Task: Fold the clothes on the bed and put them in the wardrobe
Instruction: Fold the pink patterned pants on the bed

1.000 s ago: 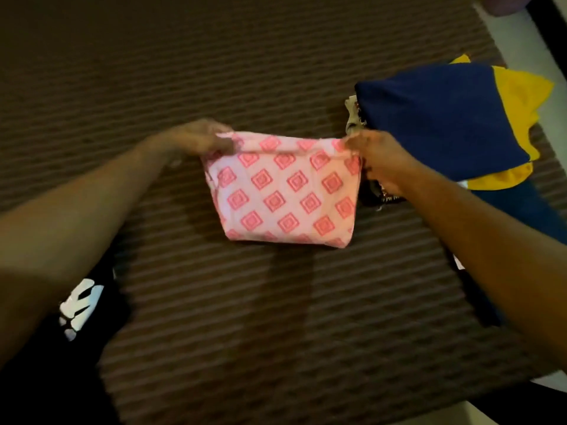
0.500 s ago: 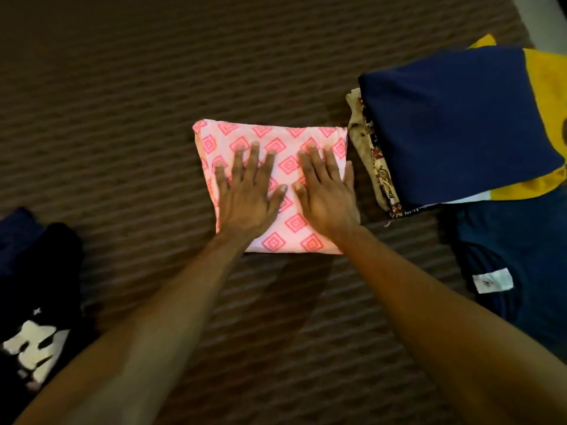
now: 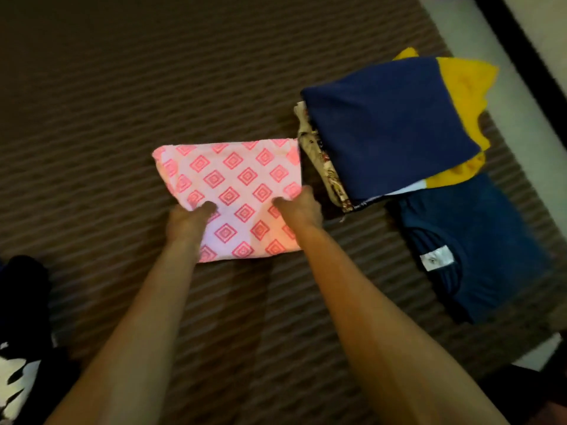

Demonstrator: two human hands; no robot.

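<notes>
A folded pink cloth with a red diamond print (image 3: 236, 176) lies on the brown striped bed cover (image 3: 153, 87). My left hand (image 3: 188, 222) grips its left side, thumb on top and fingers tucked under. My right hand (image 3: 299, 210) grips its right side the same way. Just to the right sits a stack of folded clothes: a navy garment (image 3: 386, 130) on top of a yellow one (image 3: 463, 84) and a beige patterned one (image 3: 325, 173). In front of that stack a folded dark blue T-shirt (image 3: 478, 240) with a white label lies flat.
A black garment with a white print (image 3: 21, 348) lies unfolded at the lower left. The bed's right edge runs diagonally past the stack, with pale floor (image 3: 527, 96) beyond it.
Both hands were pressing flat on top of the pink cloth. They have slid back toward me and now pinch its two sides. The cloth lies in the same place.
</notes>
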